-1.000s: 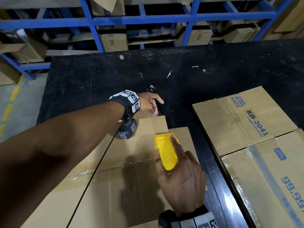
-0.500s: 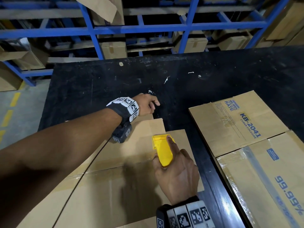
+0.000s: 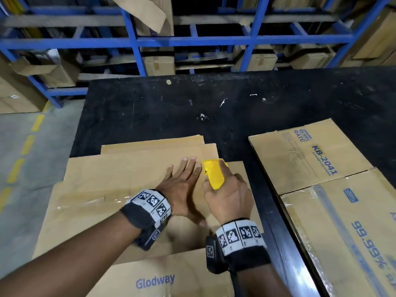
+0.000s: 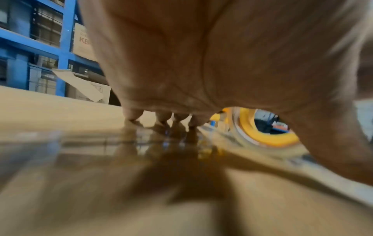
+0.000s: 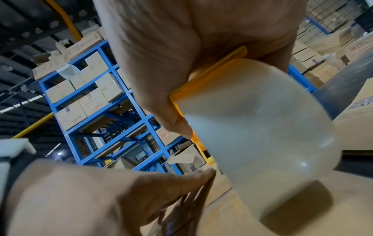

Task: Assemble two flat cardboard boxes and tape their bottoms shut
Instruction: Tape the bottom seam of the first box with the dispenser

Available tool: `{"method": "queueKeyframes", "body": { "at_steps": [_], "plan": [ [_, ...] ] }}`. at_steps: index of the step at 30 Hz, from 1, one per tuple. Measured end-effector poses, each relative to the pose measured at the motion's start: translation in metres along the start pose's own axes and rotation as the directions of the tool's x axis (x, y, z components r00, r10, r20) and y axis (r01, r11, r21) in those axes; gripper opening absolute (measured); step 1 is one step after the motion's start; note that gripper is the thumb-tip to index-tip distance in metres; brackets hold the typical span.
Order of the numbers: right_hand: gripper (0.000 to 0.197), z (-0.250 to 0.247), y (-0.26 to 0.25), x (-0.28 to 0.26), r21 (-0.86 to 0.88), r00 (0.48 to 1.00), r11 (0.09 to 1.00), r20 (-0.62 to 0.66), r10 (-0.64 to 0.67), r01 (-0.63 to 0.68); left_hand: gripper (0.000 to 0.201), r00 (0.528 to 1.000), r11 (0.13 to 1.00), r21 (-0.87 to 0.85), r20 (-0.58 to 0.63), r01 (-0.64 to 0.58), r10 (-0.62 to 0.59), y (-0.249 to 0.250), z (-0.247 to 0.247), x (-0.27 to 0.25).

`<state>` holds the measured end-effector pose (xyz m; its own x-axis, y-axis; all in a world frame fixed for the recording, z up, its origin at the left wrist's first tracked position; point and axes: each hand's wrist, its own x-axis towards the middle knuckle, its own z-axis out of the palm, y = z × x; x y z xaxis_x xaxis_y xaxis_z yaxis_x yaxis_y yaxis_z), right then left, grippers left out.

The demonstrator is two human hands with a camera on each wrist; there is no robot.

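A brown cardboard box (image 3: 120, 185) stands on the black table (image 3: 150, 108) with its bottom flaps folded flat on top; "Glodway" is printed on its near side. My left hand (image 3: 182, 179) lies flat on the flaps with straight, spread fingers (image 4: 163, 116), just left of the tape dispenser. My right hand (image 3: 227, 194) grips the yellow tape dispenser (image 3: 214, 174), whose clear tape roll (image 5: 260, 127) rests on the flaps near the box's right edge. A second box (image 3: 317, 189) with blue print and clear tape along its seam sits to the right.
Blue metal shelving (image 3: 137, 39) loaded with cardboard cartons runs behind the table. Grey floor with a dashed yellow line (image 3: 25, 146) lies to the left. The far half of the table holds only small white scraps (image 3: 201, 116).
My left hand has come back from the box's far edge and now lies flat on the flaps beside the dispenser. The right hand keeps the dispenser in about the same spot.
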<state>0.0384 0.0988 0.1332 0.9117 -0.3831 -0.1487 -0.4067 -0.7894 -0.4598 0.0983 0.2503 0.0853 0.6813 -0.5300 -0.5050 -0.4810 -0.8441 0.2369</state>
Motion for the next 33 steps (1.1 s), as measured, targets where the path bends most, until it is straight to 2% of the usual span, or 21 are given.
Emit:
{"method": "queueKeyframes", "body": {
  "at_steps": [5,8,16,19,25,33],
  "plan": [
    [0.07,0.003,0.006,-0.003,-0.026,0.999,0.999,0.007,-0.037,0.037,0.169,0.999,0.998,0.056,-0.032,0.027,-0.025,-0.002,0.006,0.004],
    [0.071,-0.002,0.013,-0.018,-0.008,0.999,0.999,0.014,-0.045,0.045,0.167,1.0,0.998,0.062,-0.012,0.021,-0.02,-0.003,0.004,0.002],
    [0.076,-0.015,0.065,-0.123,0.026,0.999,0.999,0.03,-0.028,0.028,0.162,0.998,0.994,0.099,0.036,0.042,-0.045,0.0,0.0,-0.001],
    [0.077,-0.016,0.084,-0.156,0.095,0.999,0.994,-0.018,-0.043,0.044,0.161,0.998,0.992,0.12,0.047,0.039,-0.045,0.002,-0.002,-0.001],
    [0.076,-0.015,0.101,-0.207,0.112,0.999,0.994,-0.045,-0.008,0.013,0.161,0.996,0.991,0.128,0.06,0.05,-0.058,0.004,-0.004,-0.001],
    [0.077,0.0,0.12,-0.22,0.114,1.0,0.993,-0.029,0.0,0.003,0.161,0.998,0.99,0.131,0.042,0.048,-0.054,0.004,-0.003,-0.002]
  ]
}}
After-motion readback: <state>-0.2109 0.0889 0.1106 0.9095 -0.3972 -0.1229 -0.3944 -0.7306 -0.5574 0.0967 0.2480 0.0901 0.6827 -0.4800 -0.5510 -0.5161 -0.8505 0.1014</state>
